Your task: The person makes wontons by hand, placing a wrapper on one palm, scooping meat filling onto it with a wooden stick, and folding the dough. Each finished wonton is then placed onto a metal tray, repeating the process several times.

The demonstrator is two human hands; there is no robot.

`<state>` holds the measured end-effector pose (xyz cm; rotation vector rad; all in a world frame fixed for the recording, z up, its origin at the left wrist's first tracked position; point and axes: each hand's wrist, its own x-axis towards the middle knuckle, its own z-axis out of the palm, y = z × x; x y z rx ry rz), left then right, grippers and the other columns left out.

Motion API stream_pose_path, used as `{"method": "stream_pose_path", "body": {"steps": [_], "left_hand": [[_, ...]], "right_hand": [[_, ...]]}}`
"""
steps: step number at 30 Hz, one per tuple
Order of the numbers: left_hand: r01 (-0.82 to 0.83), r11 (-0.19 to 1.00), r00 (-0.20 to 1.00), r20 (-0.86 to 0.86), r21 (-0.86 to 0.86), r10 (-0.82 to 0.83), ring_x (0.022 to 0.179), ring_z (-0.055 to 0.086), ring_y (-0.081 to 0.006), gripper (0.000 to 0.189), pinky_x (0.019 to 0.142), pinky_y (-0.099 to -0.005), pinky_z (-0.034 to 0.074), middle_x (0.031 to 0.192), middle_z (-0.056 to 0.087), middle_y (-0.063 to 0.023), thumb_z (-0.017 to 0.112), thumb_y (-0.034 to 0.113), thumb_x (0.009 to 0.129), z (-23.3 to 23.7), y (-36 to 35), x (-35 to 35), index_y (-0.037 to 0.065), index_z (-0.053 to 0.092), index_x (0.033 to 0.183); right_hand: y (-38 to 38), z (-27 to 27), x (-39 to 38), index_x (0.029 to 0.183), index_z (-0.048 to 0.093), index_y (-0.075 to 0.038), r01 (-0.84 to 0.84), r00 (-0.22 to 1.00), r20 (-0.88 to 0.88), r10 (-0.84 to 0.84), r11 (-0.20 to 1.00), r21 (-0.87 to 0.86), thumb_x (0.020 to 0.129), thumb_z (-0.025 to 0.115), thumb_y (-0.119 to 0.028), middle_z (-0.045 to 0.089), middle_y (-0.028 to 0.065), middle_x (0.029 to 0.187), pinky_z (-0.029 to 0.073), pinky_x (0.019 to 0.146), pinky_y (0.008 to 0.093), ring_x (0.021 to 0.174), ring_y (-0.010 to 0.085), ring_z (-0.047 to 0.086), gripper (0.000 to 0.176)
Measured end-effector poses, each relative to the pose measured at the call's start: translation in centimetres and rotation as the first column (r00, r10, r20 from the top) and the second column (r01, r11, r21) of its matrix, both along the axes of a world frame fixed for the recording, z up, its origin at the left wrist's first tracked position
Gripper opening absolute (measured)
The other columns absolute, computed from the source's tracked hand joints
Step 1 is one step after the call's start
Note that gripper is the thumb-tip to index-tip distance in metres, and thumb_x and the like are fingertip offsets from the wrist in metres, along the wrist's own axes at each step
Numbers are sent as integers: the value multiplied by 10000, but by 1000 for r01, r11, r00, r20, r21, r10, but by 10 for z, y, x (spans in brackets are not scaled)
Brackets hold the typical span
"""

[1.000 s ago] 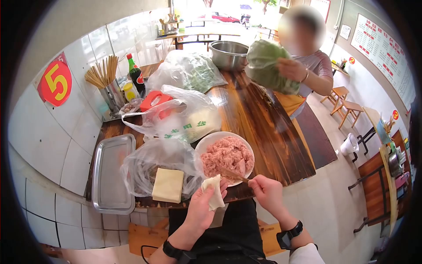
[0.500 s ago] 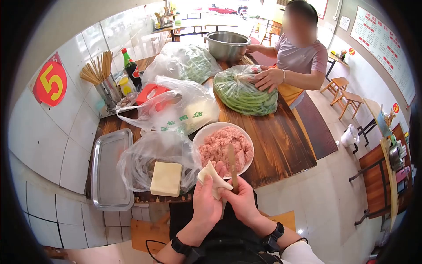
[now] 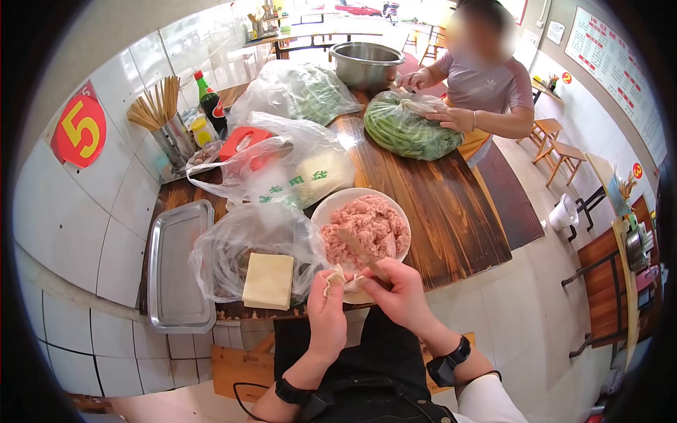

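My left hand pinches one side of a folded, crumpled wonton wrapper. Fingers of my right hand meet the wrapper's other side and also grip a flat wooden stick, whose blade slants up to the left. Any filling inside the wrapper is hidden by my fingers. Just beyond both hands is a white bowl of pink minced meat, with the stick's blade over it. Left of my hands, a square stack of wrappers lies at the table edge by an open plastic bag.
An oblong metal tray lies at the left. Farther back are a white plastic bag, chopsticks, a sauce bottle and a metal pot. Across the table, a person handles a bag of green vegetables.
The wrapper went from spread out to folded and crumpled between my fingers. The stick tilted from upright to leftward. The other person's vegetable bag shifted right, and their hand left the pot.
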<state>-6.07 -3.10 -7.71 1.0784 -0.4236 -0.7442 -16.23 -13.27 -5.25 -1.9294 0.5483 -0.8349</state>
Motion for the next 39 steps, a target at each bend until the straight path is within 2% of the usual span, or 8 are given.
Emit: {"method": "stream_pose_path", "body": {"steps": [2,4,7,15,28,30,33,39], "left_hand": [[-23,993,966,257,112,-7,924,606,-213,148,848,-324,470,974,613,-73,464,141,1031,0,3,5,26,554,1011],[-116,967,739,671,227,-69,887,622,-271,88,780,-348,483,956,626,-129,532,68,967,3,5,9,-12,568,981],[-171,970,657,754,173,-18,874,622,-322,121,756,-377,487,953,619,-168,578,17,902,8,5,7,-19,597,1016],[-137,986,601,799,91,10,965,640,-325,199,834,-369,499,1079,657,-175,566,-19,885,17,3,11,-20,656,1062],[23,991,627,770,132,-117,1151,610,-276,310,981,-363,476,1246,635,-161,596,46,923,12,-3,5,-25,617,1224],[83,993,941,322,82,-105,1181,589,-254,391,999,-359,479,1288,594,-155,553,60,974,14,-5,-10,-40,496,1347],[212,970,975,-34,-114,-217,1164,597,-238,437,994,-366,498,1292,575,-144,518,68,1004,-4,0,-16,-40,399,1411],[265,947,937,-183,-182,-297,1121,619,-224,430,966,-384,524,1264,592,-136,528,75,1005,-9,-8,-22,-28,418,1408]], "right_hand": [[-8,8,-2,929,656,-35,-44,998,-55,40,995,-90,855,693,-70,629,86,803,500,615,309,683,201,633,90],[-10,18,-2,905,654,-53,-89,992,-108,70,980,-179,826,705,-77,615,99,794,502,600,335,657,259,635,97],[-12,27,-3,856,650,-46,-115,978,-201,49,936,-333,802,745,-68,623,80,793,503,590,307,669,250,633,112],[-24,30,4,875,615,-148,-113,990,-134,39,791,-602,794,711,-143,566,15,776,485,513,349,627,246,620,126],[-18,3,-4,873,659,-137,112,993,99,-60,732,-672,703,705,-85,656,-13,831,511,524,298,626,196,656,183],[-19,1,-8,855,654,-131,116,993,90,-75,765,-633,700,717,-86,651,-4,817,511,529,305,627,207,655,173],[-15,0,-13,845,651,-116,113,988,140,-59,901,-419,718,739,-96,646,16,800,510,534,322,630,235,653,156],[-8,4,-25,915,704,-85,145,983,138,-120,971,-190,748,776,-75,677,59,840,538,582,309,676,235,677,182]]}}
